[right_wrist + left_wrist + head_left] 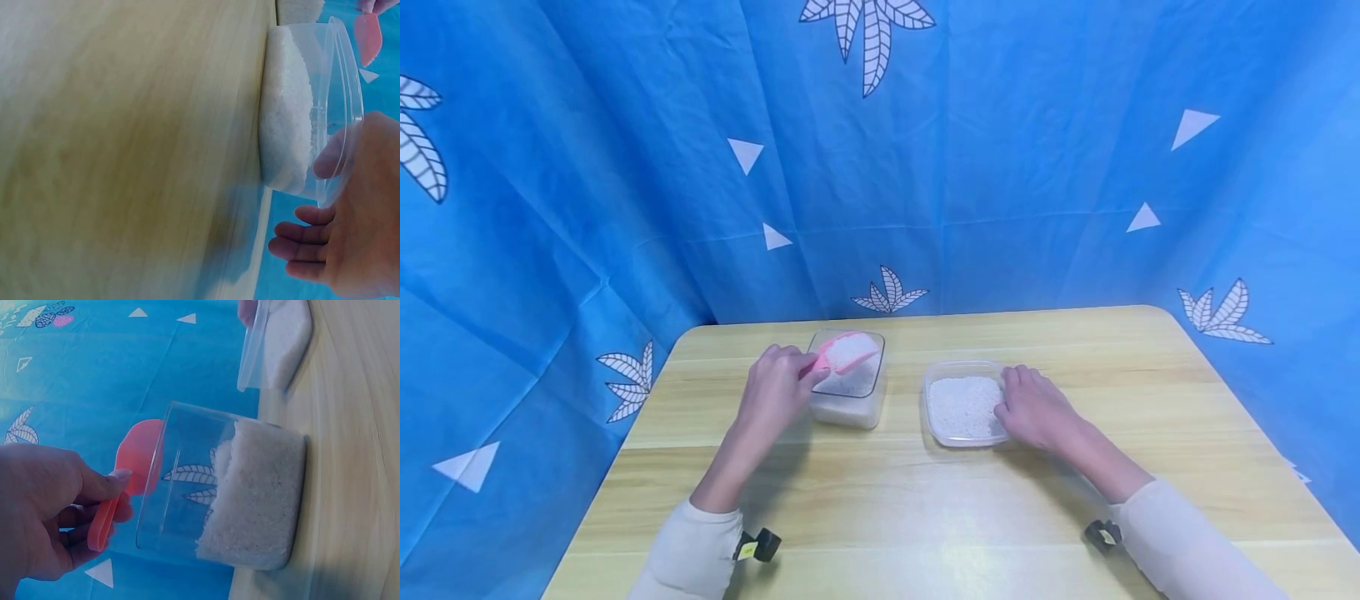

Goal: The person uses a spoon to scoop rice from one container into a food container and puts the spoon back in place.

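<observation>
Landmark: the shallow tub (964, 406) of white grains, near the table's (925, 500) middle. Nearest, the right hand (1036, 408) rests against the tub's right rim w/ thumb hooked on the edge – prob. to steady it. To the tub's left and slightly farther, the tall clear container (848, 392), approx. half full. Left hand (772, 392) pinches the pink scoop (842, 354) by its handle above that container – long axis runs handle-left to bowl-right, bowl heaped, kept roughly level so grains stay in.
</observation>
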Available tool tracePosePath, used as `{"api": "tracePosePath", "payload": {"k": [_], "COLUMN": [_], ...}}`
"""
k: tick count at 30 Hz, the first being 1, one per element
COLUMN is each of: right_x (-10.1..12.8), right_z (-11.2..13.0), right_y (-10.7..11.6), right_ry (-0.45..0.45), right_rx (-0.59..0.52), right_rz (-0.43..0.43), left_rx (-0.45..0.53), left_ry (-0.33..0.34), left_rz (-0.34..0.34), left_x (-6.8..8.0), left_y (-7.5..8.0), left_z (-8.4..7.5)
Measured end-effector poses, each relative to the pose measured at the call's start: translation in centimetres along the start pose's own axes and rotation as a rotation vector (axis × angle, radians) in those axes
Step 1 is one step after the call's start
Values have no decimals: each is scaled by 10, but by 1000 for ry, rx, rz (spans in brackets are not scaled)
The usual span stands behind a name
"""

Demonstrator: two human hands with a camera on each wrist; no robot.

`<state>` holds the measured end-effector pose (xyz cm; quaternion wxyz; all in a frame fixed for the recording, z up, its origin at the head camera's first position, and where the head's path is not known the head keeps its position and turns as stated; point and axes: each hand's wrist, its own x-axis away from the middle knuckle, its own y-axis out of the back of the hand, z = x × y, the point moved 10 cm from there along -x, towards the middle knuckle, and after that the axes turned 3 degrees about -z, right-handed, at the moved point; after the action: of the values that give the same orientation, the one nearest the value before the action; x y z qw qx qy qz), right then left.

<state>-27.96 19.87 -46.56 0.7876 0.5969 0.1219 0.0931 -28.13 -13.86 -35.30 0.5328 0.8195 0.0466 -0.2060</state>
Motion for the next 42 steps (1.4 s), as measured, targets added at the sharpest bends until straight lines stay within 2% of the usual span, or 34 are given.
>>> {"api": "tracePosePath", "payload": {"k": [5,14,22,31,38,42], "right_x": [1,3,3,5,5,5], "right_z": [1,0,0,3,2,2], "right_y": [-1,-4,-3,-1,-3,-2], "right_ry": [5,-4,-9,-13,-14,-12], "right_rx": [0,5,19,13,13,14], "right_rz": [-7,10,1,-1,-8,-11], "left_rx": [2,16,22,19,16,19], "left_ry": [-16,-12,-60,-175,-180,-201], "left_rz": [-5,19,25,20,64,65], "left_x": [0,0,-2,-5,-7,-8], "left_y": [2,-3,-5,-12,-22,-25], "left_z": [-9,-18,-34,-56,-64,-70]}}
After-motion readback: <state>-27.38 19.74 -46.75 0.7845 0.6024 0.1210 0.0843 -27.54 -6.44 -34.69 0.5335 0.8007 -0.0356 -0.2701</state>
